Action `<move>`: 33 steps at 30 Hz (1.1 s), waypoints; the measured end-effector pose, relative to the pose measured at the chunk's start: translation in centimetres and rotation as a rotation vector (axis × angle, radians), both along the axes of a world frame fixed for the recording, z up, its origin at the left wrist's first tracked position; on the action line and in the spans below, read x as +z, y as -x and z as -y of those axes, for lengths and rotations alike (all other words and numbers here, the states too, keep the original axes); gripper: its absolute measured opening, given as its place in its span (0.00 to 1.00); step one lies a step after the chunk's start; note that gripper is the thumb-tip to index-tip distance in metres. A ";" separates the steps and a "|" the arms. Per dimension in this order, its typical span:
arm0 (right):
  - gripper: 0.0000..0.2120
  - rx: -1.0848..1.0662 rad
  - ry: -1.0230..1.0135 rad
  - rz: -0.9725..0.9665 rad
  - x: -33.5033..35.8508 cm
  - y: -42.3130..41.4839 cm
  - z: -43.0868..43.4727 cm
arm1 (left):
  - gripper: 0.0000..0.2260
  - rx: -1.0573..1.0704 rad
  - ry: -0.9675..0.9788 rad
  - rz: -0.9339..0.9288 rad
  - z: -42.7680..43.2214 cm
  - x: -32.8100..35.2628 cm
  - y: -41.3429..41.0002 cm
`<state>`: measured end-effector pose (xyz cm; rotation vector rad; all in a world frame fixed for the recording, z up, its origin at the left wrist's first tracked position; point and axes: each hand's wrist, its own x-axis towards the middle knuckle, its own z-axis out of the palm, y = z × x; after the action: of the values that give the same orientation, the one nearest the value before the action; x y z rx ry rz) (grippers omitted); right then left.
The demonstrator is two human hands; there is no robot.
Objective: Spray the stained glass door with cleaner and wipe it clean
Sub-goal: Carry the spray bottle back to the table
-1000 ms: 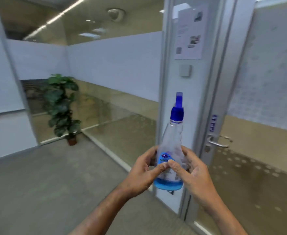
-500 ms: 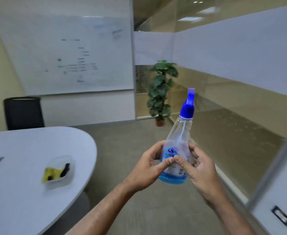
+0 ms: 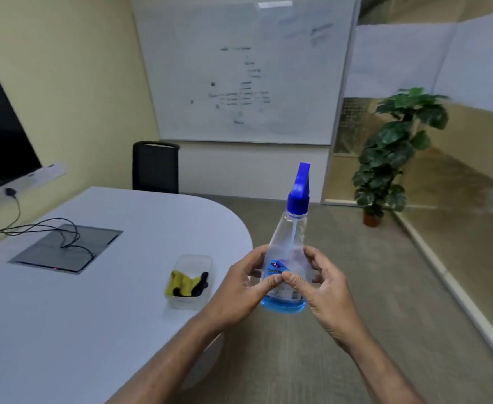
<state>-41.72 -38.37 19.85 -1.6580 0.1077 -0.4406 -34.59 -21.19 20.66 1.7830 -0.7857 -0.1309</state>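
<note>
Between your hands: spray bottle (image 3: 287, 258), upright but leaning a little right, blue trigger head on top, only a shallow pool of blue cleaner at the bottom
Left hand (image 3: 239, 290): clamped on the bottle's left side, thumb pressed across the label
Right hand (image 3: 324, 287): clamped on the right side, thumb tip meeting the left thumb on the label; no finger is on the trigger
Just left of the bottle: clear tub (image 3: 189, 279) on the white worktop (image 3: 93, 301), holding a yellow cloth (image 3: 181, 282) with something black beside it
Further out: cable and a grey floor-box panel on the worktop, black chair, whiteboard, potted plant (image 3: 394, 150) by the glass partition (image 3: 458, 176)
Glass door: not in view, so you cannot judge its stains from here
Progress: judged early; you hold the cleaner, but nothing shows spraying, and the cloth lies in its tub
Left to do: likely fetch the cloth, face the door, spray, wipe
</note>
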 end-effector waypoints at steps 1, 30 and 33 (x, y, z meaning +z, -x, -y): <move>0.24 0.022 -0.002 -0.013 -0.4 -2.0 -0.3 | 0.18 0.027 -0.013 -0.002 -0.5 -0.4 -1.7; 0.26 0.092 0.112 -0.273 -18.7 -50.0 -13.6 | 0.25 0.312 -0.054 -0.259 -13.5 -19.9 -46.6; 0.26 0.096 0.129 -0.306 -21.2 -51.5 -14.1 | 0.25 0.322 -0.061 -0.303 -13.8 -22.8 -47.9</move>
<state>9.74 -24.24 -1.32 -1.8409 0.2286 -0.1205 13.34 -7.35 -2.12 1.8673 -0.2768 -0.2072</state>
